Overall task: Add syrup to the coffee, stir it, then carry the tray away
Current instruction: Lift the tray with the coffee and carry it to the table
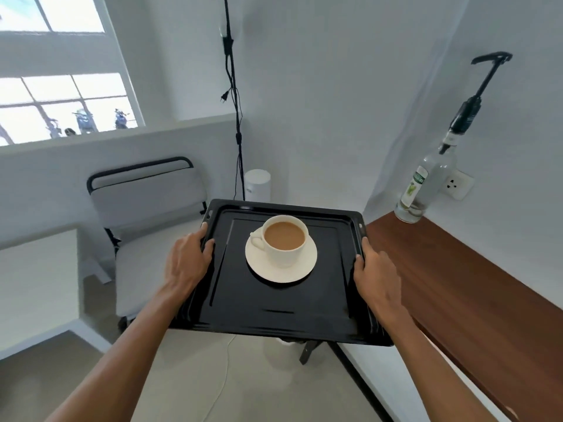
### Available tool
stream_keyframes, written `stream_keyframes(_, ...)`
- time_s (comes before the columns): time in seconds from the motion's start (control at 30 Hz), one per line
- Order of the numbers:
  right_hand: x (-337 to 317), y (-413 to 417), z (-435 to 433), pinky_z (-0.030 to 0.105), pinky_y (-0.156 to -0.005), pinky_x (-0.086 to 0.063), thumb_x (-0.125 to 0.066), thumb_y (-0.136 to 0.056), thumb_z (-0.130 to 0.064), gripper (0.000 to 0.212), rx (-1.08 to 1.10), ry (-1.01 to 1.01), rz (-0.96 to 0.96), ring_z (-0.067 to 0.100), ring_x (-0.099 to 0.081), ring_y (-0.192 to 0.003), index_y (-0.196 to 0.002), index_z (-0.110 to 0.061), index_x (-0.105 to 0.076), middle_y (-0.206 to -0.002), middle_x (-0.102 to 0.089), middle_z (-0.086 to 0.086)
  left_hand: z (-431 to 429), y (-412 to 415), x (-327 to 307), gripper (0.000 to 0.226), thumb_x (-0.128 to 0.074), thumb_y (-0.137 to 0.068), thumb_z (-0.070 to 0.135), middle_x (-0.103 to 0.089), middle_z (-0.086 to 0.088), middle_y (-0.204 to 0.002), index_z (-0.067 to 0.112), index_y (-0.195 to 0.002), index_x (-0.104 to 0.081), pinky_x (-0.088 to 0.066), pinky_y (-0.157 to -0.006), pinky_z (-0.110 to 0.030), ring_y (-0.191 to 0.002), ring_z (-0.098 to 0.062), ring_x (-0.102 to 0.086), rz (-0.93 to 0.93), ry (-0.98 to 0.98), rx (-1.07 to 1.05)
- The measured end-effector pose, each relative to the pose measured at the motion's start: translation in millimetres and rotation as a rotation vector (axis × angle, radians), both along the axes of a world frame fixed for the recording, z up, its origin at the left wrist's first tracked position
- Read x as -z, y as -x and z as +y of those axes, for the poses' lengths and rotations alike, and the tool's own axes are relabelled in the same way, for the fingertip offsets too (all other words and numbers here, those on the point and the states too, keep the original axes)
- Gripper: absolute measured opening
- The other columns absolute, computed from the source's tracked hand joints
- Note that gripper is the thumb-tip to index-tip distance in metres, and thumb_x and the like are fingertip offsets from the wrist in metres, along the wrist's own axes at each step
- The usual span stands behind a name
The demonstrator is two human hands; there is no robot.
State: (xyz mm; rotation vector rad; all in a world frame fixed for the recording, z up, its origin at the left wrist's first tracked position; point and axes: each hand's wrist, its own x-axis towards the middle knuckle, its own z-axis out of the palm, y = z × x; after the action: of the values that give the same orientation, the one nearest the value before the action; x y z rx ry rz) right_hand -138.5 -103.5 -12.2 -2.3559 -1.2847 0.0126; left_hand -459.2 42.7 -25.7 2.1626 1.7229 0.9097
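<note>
A black metal tray (274, 309) hangs in the air in front of me, off the table. My left hand (187, 260) grips its left rim and my right hand (376, 269) grips its right rim. On the tray's far half stands a white cup (285, 239) of milky brown coffee on a white saucer (281, 269), handle to the left. The clear syrup bottle (425, 184) with a black pump stands apart at the far end of the wooden table (475, 287), to my right.
A white padded chair (146, 214) with a black frame stands to the left below the tray. A black stand with hanging cables (234, 95) rises behind the tray, its legs on the floor beneath. A white cylinder (257, 184) sits by the wall. A wall socket (455, 184) is behind the bottle.
</note>
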Motion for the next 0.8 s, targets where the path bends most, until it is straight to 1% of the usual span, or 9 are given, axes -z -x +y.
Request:
stream_keyframes(0.07,1,18,20,0.04,-0.074,-0.051,-0.043,-0.106,-0.024,0.049,-0.04,-0.001,-0.014,0.036,-0.066,-0.09,-0.154,-0.017,-0.038,-0.099,-0.063,0.017,6,23,-2,0.044,-0.064,-0.098,0.015,-0.078,-0.028,-0.104,-0.001,-0.139,-0.06,-0.056,-0.078,-0.047,-0.094,-0.044,-0.074,0.005,-0.012,-0.04)
stream_keyframes(0.17,4,46,51,0.035,-0.066,-0.042,-0.043,-0.106,-0.023,0.047,-0.108,0.01,-0.048,0.033,-0.064,-0.083,-0.153,-0.015,-0.04,-0.096,-0.064,0.017,15,61,-3,0.047,-0.065,-0.098,0.016,-0.079,-0.026,-0.105,-0.001,-0.141,-0.058,-0.058,-0.081,-0.045,-0.095,-0.041,-0.075,0.014,-0.038,-0.096)
stream_keyframes(0.23,6,65,71,0.033,-0.063,-0.041,-0.041,-0.107,-0.022,0.046,-0.148,0.014,-0.039,0.028,-0.057,-0.074,-0.152,-0.015,-0.041,-0.094,-0.063,0.017,22,86,-2,0.048,-0.064,-0.099,0.017,-0.077,-0.026,-0.11,-0.001,-0.143,-0.055,-0.059,-0.085,-0.047,-0.098,-0.041,-0.075,-0.005,-0.017,-0.119)
stream_keyframes(0.33,9,97,99,0.033,-0.064,-0.042,-0.041,-0.107,-0.023,0.045,-0.195,0.014,-0.012,0.025,-0.05,-0.072,-0.151,-0.017,-0.04,-0.091,-0.059,0.014,31,123,-1,0.048,-0.064,-0.1,0.018,-0.077,-0.026,-0.111,0.001,-0.144,-0.054,-0.059,-0.087,-0.049,-0.1,-0.04,-0.074,-0.018,-0.001,-0.173)
stream_keyframes(0.5,15,154,143,0.034,-0.066,-0.043,-0.041,-0.107,-0.023,0.046,-0.29,0.003,-0.006,0.026,-0.05,-0.074,-0.153,-0.018,-0.039,-0.094,-0.061,0.017,39,185,1,0.048,-0.064,-0.1,0.017,-0.078,-0.026,-0.107,0.003,-0.145,-0.055,-0.059,-0.084,-0.047,-0.097,-0.04,-0.075,-0.033,0.003,-0.272)
stream_keyframes(0.6,18,191,167,0.038,-0.068,-0.049,-0.042,-0.106,-0.022,0.046,-0.344,-0.005,0.009,0.03,-0.057,-0.077,-0.152,-0.017,-0.041,-0.093,-0.061,0.017,42,224,3,0.048,-0.062,-0.101,0.018,-0.078,-0.026,-0.108,0.003,-0.146,-0.054,-0.059,-0.084,-0.047,-0.099,-0.04,-0.075,-0.039,0.029,-0.325)
stream_keyframes(0.67,19,217,183,0.043,-0.071,-0.056,-0.043,-0.106,-0.021,0.047,-0.387,0.004,0.011,0.036,-0.064,-0.084,-0.152,-0.016,-0.041,-0.095,-0.064,0.018,44,250,5,0.048,-0.061,-0.101,0.018,-0.077,-0.026,-0.109,0.003,-0.146,-0.053,-0.059,-0.085,-0.049,-0.101,-0.041,-0.074,-0.042,0.041,-0.369)
stream_keyframes(0.8,21,266,214,0.046,-0.079,-0.058,-0.044,-0.106,-0.02,0.047,-0.472,-0.005,0.025,0.038,-0.067,-0.097,-0.152,-0.014,-0.043,-0.108,-0.068,0.022,47,298,10,0.048,-0.061,-0.1,0.017,-0.079,-0.025,-0.1,0.003,-0.145,-0.054,-0.058,-0.08,-0.047,-0.096,-0.041,-0.074,-0.05,0.052,-0.459)
